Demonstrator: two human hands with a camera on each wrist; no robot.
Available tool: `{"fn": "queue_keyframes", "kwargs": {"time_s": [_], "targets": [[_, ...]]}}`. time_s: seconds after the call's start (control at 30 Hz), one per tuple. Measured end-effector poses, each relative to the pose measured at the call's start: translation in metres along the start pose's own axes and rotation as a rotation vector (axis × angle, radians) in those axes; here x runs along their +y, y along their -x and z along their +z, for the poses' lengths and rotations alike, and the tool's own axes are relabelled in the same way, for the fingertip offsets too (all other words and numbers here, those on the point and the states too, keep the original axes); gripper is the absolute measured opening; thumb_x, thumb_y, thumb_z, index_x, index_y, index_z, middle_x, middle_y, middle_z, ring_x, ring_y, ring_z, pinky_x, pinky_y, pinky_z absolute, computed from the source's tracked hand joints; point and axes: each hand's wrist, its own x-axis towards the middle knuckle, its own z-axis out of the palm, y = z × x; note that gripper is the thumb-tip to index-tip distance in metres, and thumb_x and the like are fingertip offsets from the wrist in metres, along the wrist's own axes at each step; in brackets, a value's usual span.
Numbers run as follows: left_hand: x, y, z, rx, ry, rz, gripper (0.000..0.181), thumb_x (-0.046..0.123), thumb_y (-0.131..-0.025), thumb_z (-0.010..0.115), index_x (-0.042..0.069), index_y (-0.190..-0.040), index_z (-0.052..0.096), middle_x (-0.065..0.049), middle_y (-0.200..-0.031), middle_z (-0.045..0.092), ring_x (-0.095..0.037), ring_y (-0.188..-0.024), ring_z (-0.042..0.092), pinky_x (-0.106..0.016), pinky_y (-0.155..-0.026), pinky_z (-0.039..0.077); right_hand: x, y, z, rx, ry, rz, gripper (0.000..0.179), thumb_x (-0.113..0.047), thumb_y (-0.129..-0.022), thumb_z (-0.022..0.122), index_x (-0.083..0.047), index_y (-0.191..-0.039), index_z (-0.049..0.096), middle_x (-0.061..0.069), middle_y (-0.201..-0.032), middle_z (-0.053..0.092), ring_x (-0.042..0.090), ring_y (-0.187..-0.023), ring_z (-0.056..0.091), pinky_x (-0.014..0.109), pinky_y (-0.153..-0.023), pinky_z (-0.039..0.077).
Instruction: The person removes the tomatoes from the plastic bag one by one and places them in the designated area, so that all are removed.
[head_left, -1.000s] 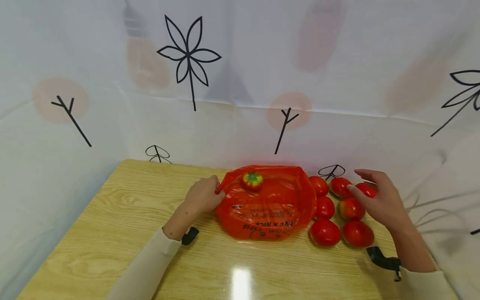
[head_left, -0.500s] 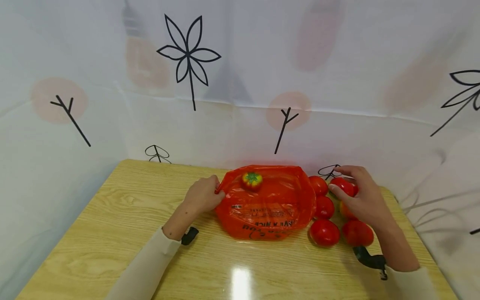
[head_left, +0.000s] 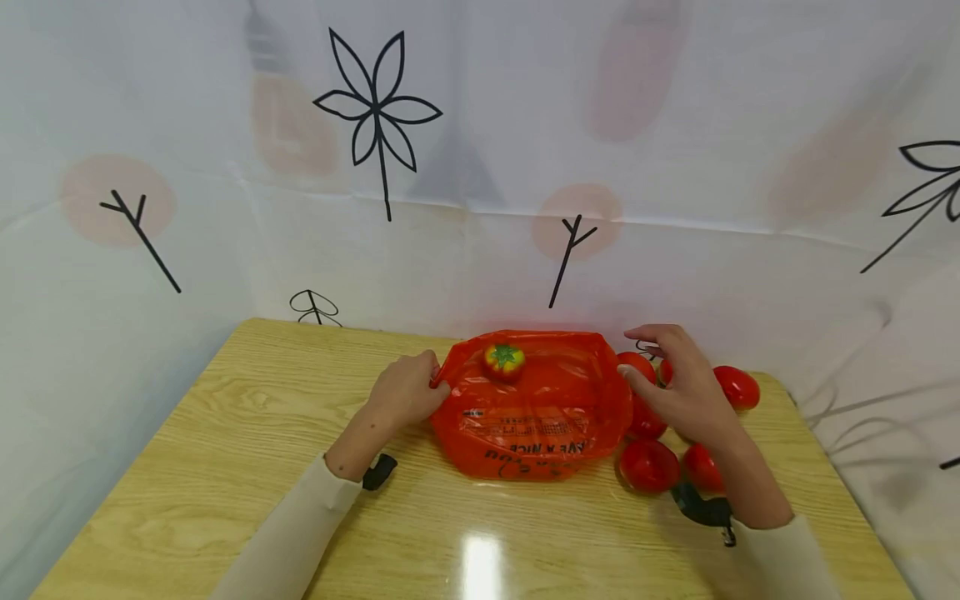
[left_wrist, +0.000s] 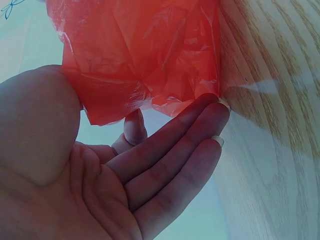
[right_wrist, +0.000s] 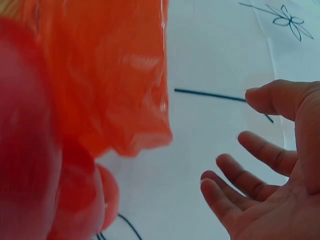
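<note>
A red plastic bag (head_left: 558, 385) with printed lettering lies open-mouthed on the table. Inside it is a small red and yellow fruit (head_left: 504, 362) with a green star-shaped top. My left hand (head_left: 405, 390) pinches the bag's left edge between thumb and forefinger; in the left wrist view the other fingers extend below the plastic. Beyond the bag's right edge hovers my right hand (head_left: 686, 396), fingers spread and holding nothing, as the right wrist view confirms. Under and around it sit several red tomatoes (head_left: 649, 467), partly hidden by the hand and wrist.
One tomato (head_left: 737, 387) lies to the right of my right forearm. The wooden table (head_left: 225, 433) meets a white patterned cloth (head_left: 480, 267) hanging behind it and along both sides.
My right hand has moved left across the tomatoes toward the bag, uncovering the far-right tomato and covering others. The left hand keeps its grip on the bag, unmoved.
</note>
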Motion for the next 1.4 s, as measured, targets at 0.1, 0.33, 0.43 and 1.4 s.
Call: {"fn": "queue_keyframes", "kwargs": {"time_s": [0.1, 0.33, 0.43, 1.4], "targets": [[0.001, 0.001, -0.001, 0.001, 0.003, 0.001, 0.018, 0.022, -0.098, 0.069, 0.009, -0.093, 0.057, -0.004, -0.071, 0.056, -0.018, -0.059, 0.054, -0.028, -0.051, 0.039, -0.005, -0.003, 0.006, -0.009, -0.006, 0.005, 0.054, -0.010, -0.092, 0.080, -0.008, -0.141, 0.057, 0.017, -0.143, 0.056, 0.040, -0.126, 0.055, 0.066, -0.095, 0.054], [0.000, 0.002, -0.001, 0.004, 0.007, 0.007, 0.019, 0.022, -0.098, 0.070, 0.009, -0.093, 0.057, -0.004, -0.071, 0.057, -0.019, -0.059, 0.054, -0.028, -0.052, 0.039, -0.016, -0.011, 0.015, -0.026, -0.059, -0.025, 0.049, -0.013, -0.096, 0.078, -0.007, -0.140, 0.059, 0.016, -0.141, 0.057, 0.040, -0.125, 0.056, 0.069, -0.099, 0.050], [0.000, 0.001, -0.001, 0.005, 0.005, 0.012, 0.019, 0.022, -0.098, 0.070, 0.009, -0.092, 0.057, -0.003, -0.071, 0.056, -0.018, -0.059, 0.053, -0.028, -0.052, 0.038, -0.020, -0.013, 0.019, -0.040, -0.069, -0.036, 0.047, -0.014, -0.096, 0.077, -0.007, -0.139, 0.059, 0.017, -0.140, 0.058, 0.040, -0.125, 0.055, 0.068, -0.099, 0.050], [-0.002, 0.000, 0.000, -0.005, 0.015, 0.010, 0.018, 0.022, -0.098, 0.070, 0.009, -0.094, 0.058, -0.004, -0.071, 0.057, -0.018, -0.058, 0.054, -0.028, -0.052, 0.041, -0.039, -0.028, 0.060, -0.190, -0.058, -0.038, 0.049, -0.022, -0.097, 0.077, -0.008, -0.141, 0.058, 0.014, -0.140, 0.057, 0.033, -0.124, 0.056, 0.060, -0.104, 0.050]]}}
